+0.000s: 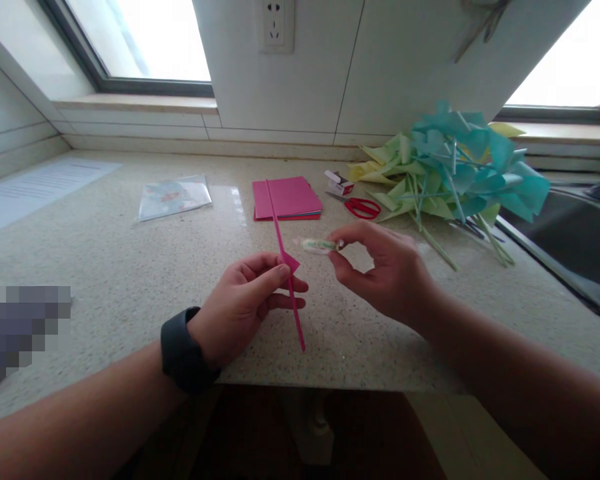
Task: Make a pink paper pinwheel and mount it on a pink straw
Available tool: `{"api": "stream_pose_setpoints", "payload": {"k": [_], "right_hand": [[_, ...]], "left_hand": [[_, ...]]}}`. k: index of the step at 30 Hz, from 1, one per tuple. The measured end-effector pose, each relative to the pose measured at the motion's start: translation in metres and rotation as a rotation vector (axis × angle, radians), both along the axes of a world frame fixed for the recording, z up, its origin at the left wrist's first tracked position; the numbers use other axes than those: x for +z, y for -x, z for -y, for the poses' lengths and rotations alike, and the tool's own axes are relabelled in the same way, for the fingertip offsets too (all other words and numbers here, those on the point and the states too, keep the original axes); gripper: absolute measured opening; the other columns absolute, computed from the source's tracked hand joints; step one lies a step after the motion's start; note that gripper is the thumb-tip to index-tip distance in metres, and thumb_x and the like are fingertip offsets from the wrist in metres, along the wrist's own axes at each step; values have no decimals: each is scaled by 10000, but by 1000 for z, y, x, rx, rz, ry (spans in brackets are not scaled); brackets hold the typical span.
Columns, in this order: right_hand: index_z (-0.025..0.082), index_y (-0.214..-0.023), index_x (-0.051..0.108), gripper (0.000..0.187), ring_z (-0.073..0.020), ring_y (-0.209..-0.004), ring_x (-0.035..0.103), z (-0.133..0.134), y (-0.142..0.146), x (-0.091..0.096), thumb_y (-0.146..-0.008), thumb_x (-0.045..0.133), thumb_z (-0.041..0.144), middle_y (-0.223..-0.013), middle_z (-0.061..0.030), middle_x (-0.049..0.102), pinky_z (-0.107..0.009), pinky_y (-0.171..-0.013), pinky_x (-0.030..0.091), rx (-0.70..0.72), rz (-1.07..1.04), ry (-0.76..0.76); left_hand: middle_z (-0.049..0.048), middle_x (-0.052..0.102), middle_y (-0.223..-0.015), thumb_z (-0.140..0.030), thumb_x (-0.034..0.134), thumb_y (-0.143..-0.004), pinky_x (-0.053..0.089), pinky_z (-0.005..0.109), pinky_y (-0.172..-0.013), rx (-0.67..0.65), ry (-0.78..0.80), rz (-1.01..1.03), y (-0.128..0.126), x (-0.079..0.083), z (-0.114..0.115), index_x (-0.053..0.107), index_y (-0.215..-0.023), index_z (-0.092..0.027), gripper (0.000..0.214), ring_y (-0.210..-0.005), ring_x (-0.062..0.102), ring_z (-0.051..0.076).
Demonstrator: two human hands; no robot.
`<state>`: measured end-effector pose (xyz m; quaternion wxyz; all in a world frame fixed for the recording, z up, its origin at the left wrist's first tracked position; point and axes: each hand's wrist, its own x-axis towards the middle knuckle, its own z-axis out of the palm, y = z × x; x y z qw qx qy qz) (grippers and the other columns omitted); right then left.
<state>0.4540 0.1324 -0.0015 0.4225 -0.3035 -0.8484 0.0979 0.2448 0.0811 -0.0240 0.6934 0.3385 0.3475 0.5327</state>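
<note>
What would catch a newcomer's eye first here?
At the counter's front edge, the left hand pinches a pink stick bearing a folded pink paper, and the right hand holds a small tube beside it. Farther back on the right lies a pile of teal and yellow-green paper crafts.

Daylight enters from a white, overexposed window (145,40) far left and a second window (565,60) far right. The speckled beige stone countertop (105,280) is evenly bright, with a pale glare patch (236,198) in the far middle and only soft shadows. The thin pink paper stick (286,267) in the left hand (245,300) is sharp, while the small clear tube (317,245) in the right hand (380,273) is slightly blurred. Wall lines bend at the edges, and a pixelated block (20,327) covers the near left.
</note>
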Motion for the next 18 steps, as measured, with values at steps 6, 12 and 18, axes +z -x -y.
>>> {"api": "stream_pose_setpoints", "payload": {"k": [6, 12, 18], "right_hand": [[251, -1083, 616, 253, -190, -793, 659, 0, -2, 2, -858, 662, 143, -893, -30, 697, -334, -742, 511, -2, 24, -119], [256, -1127, 624, 319, -174, -847, 642, -1, -3, 1, -875, 608, 61, -962, -38, 680, -308, -760, 527, 191, 117, -238], [135, -1170, 655, 267, -164, -845, 607, -3, -3, 3, -914, 614, 73, -945, -65, 656, -302, -759, 534, 305, 250, -386]], "left_hand": [[15, 706, -793, -233, 783, -832, 621, 250, -646, -3, -21, -42, 1, -2, 2, 720, -866, -147, 112, -740, 709, 149], [15, 704, -791, -252, 764, -865, 610, 212, -624, -24, -56, -91, 2, -3, 0, 716, -869, -151, 111, -746, 700, 136], [4, 697, -800, -249, 746, -892, 616, 195, -620, -58, -94, -130, 1, -4, 1, 725, -885, -153, 98, -747, 686, 117]]}}
